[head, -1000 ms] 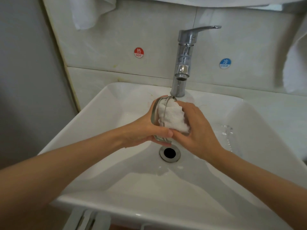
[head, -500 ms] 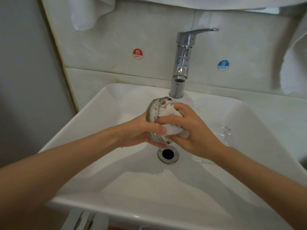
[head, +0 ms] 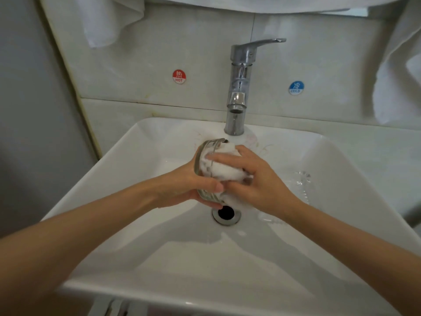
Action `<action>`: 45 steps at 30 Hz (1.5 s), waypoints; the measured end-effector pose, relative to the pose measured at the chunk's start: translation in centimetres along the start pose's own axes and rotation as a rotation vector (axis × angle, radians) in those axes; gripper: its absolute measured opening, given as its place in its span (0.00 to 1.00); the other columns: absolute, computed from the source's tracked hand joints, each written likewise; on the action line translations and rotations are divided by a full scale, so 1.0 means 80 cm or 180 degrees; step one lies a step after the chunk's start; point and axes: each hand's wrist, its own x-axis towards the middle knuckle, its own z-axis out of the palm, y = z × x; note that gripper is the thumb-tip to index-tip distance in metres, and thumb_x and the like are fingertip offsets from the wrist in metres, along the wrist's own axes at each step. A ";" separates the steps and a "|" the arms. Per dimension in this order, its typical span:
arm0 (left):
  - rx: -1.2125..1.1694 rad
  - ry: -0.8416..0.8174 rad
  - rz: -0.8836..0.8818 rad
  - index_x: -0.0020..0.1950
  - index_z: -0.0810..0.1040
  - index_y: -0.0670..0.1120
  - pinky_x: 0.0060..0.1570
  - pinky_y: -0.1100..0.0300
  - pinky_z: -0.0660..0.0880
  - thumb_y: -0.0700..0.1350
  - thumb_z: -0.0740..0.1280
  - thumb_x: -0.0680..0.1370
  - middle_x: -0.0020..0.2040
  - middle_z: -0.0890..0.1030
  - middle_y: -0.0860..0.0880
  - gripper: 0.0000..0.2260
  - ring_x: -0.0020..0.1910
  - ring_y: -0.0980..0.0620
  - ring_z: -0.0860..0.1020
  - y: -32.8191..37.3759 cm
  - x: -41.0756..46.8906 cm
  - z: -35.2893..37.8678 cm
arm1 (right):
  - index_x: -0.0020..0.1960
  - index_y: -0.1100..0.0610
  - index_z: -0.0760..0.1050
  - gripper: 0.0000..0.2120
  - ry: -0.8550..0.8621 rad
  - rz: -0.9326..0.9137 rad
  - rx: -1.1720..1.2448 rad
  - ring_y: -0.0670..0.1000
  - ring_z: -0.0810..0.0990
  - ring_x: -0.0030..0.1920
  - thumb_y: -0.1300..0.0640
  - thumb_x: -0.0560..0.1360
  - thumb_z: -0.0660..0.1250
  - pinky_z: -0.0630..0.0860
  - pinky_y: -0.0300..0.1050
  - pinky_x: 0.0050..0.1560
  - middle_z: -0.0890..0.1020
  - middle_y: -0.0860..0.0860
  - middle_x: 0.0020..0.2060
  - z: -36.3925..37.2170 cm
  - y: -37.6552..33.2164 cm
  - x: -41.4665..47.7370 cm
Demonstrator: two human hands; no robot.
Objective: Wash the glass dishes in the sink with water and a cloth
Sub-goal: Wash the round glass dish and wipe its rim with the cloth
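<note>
Over the middle of the white sink [head: 127, 160] my left hand [head: 182, 185] grips a small clear glass dish [head: 205, 156], tipped on its edge with its mouth to the right. My right hand [head: 257, 181] holds a bunched white cloth [head: 224, 169] pushed into the dish's mouth. Both sit just above the drain [head: 225, 213] and in front of the chrome tap [head: 239, 87]. No water stream shows from the spout. A second clear glass dish [head: 300, 181] lies against the sink's right slope.
Hot [head: 179, 77] and cold [head: 296, 88] stickers mark the tiled wall behind the tap. White towels hang at the top left [head: 109, 21] and at the right edge [head: 396, 71]. A grey wall stands close on the left.
My right hand has turned the cloth inside the dish, fingers shifting over it. The dish in my left hand stays in about the same place above the drain.
</note>
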 end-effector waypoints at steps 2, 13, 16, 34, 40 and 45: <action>-0.0157 0.0011 0.0019 0.63 0.72 0.50 0.51 0.46 0.78 0.42 0.72 0.63 0.57 0.80 0.46 0.28 0.56 0.45 0.79 0.000 0.000 -0.001 | 0.58 0.48 0.79 0.18 -0.0262 -0.0436 -0.0515 0.49 0.72 0.58 0.58 0.69 0.69 0.71 0.42 0.59 0.72 0.44 0.54 -0.006 0.000 0.004; -0.1021 0.0122 0.0054 0.58 0.77 0.53 0.47 0.45 0.79 0.40 0.71 0.62 0.56 0.80 0.47 0.25 0.55 0.44 0.79 -0.009 0.005 0.004 | 0.57 0.51 0.80 0.17 -0.0272 -0.0739 -0.1421 0.54 0.71 0.53 0.52 0.72 0.59 0.69 0.37 0.53 0.69 0.52 0.53 -0.061 -0.015 0.019; -0.1293 0.0221 0.0060 0.61 0.73 0.54 0.46 0.43 0.79 0.39 0.71 0.61 0.58 0.80 0.47 0.29 0.55 0.41 0.79 -0.008 0.006 0.004 | 0.58 0.48 0.79 0.20 0.0019 -0.0510 -0.1462 0.54 0.71 0.53 0.51 0.71 0.57 0.75 0.52 0.50 0.68 0.51 0.53 -0.078 -0.020 0.020; -0.0359 0.0220 0.0048 0.66 0.69 0.49 0.44 0.48 0.80 0.44 0.73 0.63 0.55 0.81 0.47 0.32 0.51 0.48 0.81 -0.002 0.005 0.020 | 0.65 0.48 0.73 0.25 -0.0164 -0.0143 -0.2342 0.57 0.72 0.54 0.48 0.69 0.72 0.75 0.50 0.44 0.70 0.55 0.57 -0.023 -0.010 0.008; 0.0193 0.0539 0.0395 0.67 0.60 0.60 0.44 0.51 0.80 0.45 0.75 0.58 0.60 0.76 0.48 0.41 0.53 0.53 0.80 -0.001 0.004 0.030 | 0.35 0.47 0.75 0.08 -0.0693 0.1385 -0.0831 0.44 0.74 0.34 0.48 0.71 0.67 0.67 0.35 0.33 0.75 0.43 0.31 -0.028 -0.026 0.012; 0.0188 0.0468 0.0262 0.65 0.59 0.63 0.44 0.47 0.80 0.46 0.75 0.58 0.61 0.76 0.48 0.41 0.55 0.51 0.80 -0.003 0.006 0.032 | 0.41 0.47 0.78 0.03 -0.0812 0.1232 -0.0970 0.41 0.73 0.37 0.48 0.70 0.69 0.67 0.28 0.37 0.76 0.43 0.36 -0.036 -0.021 0.010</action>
